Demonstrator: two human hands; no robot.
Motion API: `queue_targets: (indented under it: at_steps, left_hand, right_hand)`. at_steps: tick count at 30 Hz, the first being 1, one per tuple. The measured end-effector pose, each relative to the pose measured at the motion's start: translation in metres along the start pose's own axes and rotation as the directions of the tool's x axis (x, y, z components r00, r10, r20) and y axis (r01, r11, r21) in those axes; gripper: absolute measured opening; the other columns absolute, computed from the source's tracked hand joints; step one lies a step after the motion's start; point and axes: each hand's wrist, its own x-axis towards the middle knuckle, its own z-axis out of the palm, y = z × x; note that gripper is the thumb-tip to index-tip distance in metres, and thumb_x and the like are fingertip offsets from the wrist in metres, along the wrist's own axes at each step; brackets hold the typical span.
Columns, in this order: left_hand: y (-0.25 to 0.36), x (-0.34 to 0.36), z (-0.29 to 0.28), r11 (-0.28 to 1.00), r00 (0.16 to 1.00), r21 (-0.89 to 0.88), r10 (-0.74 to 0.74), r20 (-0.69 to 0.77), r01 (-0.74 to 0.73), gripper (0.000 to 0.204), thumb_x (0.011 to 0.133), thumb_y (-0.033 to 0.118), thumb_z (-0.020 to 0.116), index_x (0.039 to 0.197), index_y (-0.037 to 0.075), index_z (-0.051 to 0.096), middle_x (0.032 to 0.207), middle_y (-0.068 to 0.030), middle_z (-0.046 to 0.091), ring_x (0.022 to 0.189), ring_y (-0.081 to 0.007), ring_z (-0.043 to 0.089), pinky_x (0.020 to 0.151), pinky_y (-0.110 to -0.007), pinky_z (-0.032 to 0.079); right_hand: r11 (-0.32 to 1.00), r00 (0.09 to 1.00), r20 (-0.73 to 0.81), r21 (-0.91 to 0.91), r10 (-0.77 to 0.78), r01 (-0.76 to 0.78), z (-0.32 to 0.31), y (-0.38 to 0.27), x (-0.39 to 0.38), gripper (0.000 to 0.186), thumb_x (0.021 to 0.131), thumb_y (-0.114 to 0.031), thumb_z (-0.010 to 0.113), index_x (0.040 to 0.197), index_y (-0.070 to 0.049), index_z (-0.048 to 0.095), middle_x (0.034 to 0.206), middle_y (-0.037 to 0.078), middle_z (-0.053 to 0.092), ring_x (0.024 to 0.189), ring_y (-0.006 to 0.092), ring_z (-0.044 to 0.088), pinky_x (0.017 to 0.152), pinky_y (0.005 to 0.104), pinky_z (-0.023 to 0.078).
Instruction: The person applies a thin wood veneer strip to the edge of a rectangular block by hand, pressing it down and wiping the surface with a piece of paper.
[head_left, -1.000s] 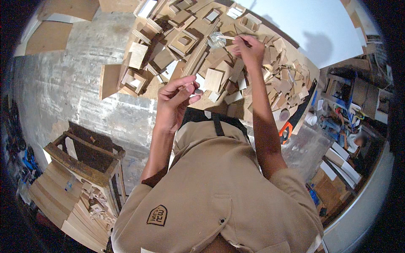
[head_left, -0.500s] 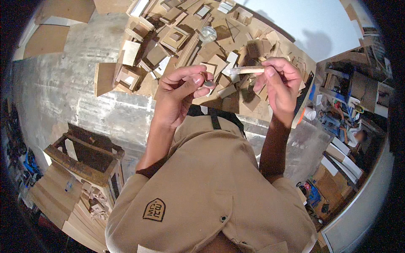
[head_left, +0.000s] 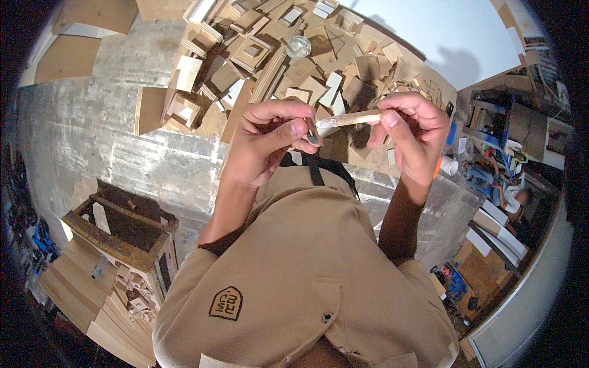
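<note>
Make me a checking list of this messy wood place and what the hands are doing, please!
Surface: grey concrete floor, scuffed, far below.
Job's things: thin pale wooden stick, held level between both hands; small dark metal piece at its left end.
Clutter: heap of light brown wooden offcuts and little box frames; clear round container among them.
Fingers: left hand pinches the metal piece; right hand pinches the stick's other end.
Cables: nothing seen.
Surroundings: dark wooden crate, stacked pale boards, another person seated at right.
</note>
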Motion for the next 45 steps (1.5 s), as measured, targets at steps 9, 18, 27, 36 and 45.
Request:
queue_targets:
  at_steps: [9, 18, 27, 36, 45]
  left_hand:
    - [-0.001, -0.001, 0.009, 0.999, 0.999, 0.042, 0.019, 0.048, -0.021, 0.017, 0.086, -0.004, 0.068, 0.103, -0.005, 0.071, 0.098, -0.0184, 0.068, 0.078, -0.0244, 0.072, 0.066, -0.030, 0.064]
    - [-0.003, 0.004, 0.017, 0.973, 0.994, 0.210, 0.088, 0.065, -0.100, 0.016, 0.085, -0.007, 0.069, 0.100, -0.006, 0.072, 0.096, -0.0197, 0.068, 0.076, -0.0232, 0.071, 0.066, -0.030, 0.063]
    - [-0.006, 0.010, 0.026, 0.924, 0.984, 0.340, 0.162, 0.075, -0.178, 0.015, 0.085, -0.008, 0.068, 0.100, -0.006, 0.072, 0.098, -0.0226, 0.069, 0.076, -0.0232, 0.071, 0.066, -0.030, 0.063]
    - [-0.007, 0.013, 0.035, 0.891, 0.978, 0.403, 0.189, 0.084, -0.206, 0.013, 0.086, -0.006, 0.069, 0.098, -0.005, 0.072, 0.095, -0.0217, 0.068, 0.074, -0.0229, 0.071, 0.063, -0.030, 0.062]
    - [-0.010, 0.012, 0.038, 0.931, 0.991, 0.342, 0.108, 0.073, -0.126, 0.013, 0.087, -0.006, 0.068, 0.099, -0.006, 0.072, 0.095, -0.0212, 0.068, 0.075, -0.0221, 0.071, 0.064, -0.029, 0.062]
  right_hand:
    - [0.999, 0.999, 0.015, 0.000, 0.037, -0.037, -0.001, -0.007, -0.005, 0.011, 0.090, -0.001, 0.067, 0.098, 0.007, 0.065, 0.080, 0.012, 0.069, 0.060, 0.0150, 0.067, 0.053, 0.0244, 0.052]
    - [0.986, 0.999, -0.038, -0.163, 0.033, -0.039, -0.006, -0.030, -0.009, 0.010, 0.084, 0.005, 0.070, 0.094, 0.005, 0.067, 0.081, 0.012, 0.070, 0.063, 0.0137, 0.068, 0.052, 0.0235, 0.053]
    - [0.921, 0.990, 0.005, -0.367, -0.139, 0.131, -0.014, -0.038, -0.012, 0.017, 0.076, 0.002, 0.078, 0.092, -0.003, 0.073, 0.078, 0.008, 0.069, 0.062, 0.0125, 0.065, 0.054, 0.0245, 0.051]
    - [0.746, 0.929, 0.191, -0.555, -0.316, 0.368, -0.022, -0.048, -0.008, 0.028, 0.068, 0.000, 0.085, 0.094, -0.006, 0.074, 0.079, 0.009, 0.069, 0.065, 0.0177, 0.066, 0.055, 0.0274, 0.050]
    - [0.727, 0.894, 0.252, -0.520, -0.371, 0.448, -0.028, -0.052, -0.011, 0.030, 0.067, 0.003, 0.084, 0.094, -0.005, 0.074, 0.080, 0.010, 0.069, 0.066, 0.0189, 0.066, 0.056, 0.0277, 0.049]
